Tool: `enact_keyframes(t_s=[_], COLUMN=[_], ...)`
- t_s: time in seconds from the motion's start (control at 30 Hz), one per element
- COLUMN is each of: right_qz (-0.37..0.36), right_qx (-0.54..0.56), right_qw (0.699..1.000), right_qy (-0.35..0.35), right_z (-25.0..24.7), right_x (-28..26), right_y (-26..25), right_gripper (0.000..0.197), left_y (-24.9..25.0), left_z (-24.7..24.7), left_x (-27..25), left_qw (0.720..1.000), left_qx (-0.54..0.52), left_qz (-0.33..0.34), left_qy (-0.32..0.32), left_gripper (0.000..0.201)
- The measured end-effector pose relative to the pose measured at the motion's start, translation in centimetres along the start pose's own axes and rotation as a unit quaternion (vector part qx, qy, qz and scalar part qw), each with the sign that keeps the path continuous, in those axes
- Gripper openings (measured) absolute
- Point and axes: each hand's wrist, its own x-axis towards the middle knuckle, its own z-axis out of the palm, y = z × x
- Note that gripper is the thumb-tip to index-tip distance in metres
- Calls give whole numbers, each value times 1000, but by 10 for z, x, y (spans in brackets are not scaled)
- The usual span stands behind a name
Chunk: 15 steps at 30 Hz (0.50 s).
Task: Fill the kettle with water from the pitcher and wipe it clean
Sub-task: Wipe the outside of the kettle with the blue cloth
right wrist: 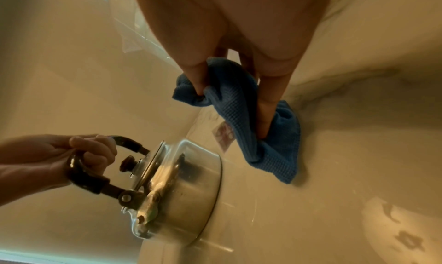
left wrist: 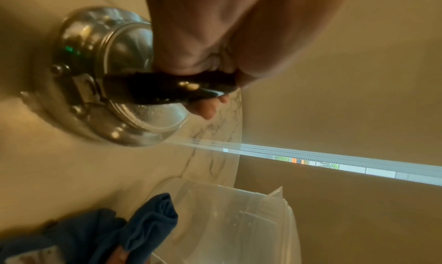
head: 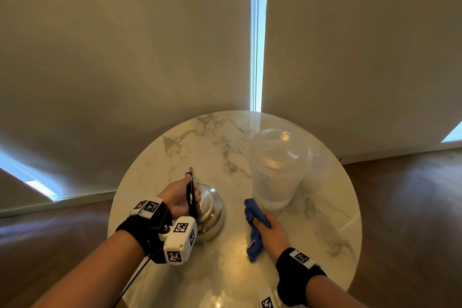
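A shiny steel kettle stands on the round marble table, lid on. My left hand grips its black arched handle from above. To the right, my right hand clutches a crumpled blue cloth that lies on the tabletop beside the kettle. A translucent plastic pitcher with a lid stands behind the cloth, a little water at its bottom.
The table's edge drops to dark wood floor on both sides. Beige roller blinds hang close behind the table, with a bright gap and bead chain between them.
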Motion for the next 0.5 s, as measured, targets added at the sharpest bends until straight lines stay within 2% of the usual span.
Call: enact_keyframes(t_s=[0.2,0.3,0.37,0.43,0.5], right_qz=[-11,-33,-58,-99,-138], right_qx=[-2,6,3,-15,-56], right_qw=[1000,999,998,995,989], right_qy=[5,-7,-10,-5,-13], right_z=[-1,1,6,16,28], right_x=[-4,-7,-7,-2,3], right_y=[-11,-18,-21,-24,-24], right_gripper=[25,17,17,19,17], left_y=[3,5,6,8,8], left_z=[5,7,4,1,-3], left_x=[2,0,2,5,6], left_qw=[991,972,950,939,910], left_qx=[123,222,303,335,393], left_qz=[-5,16,37,60,128], left_qy=[-56,-70,-65,-41,8], left_gripper=[52,52,53,52,49])
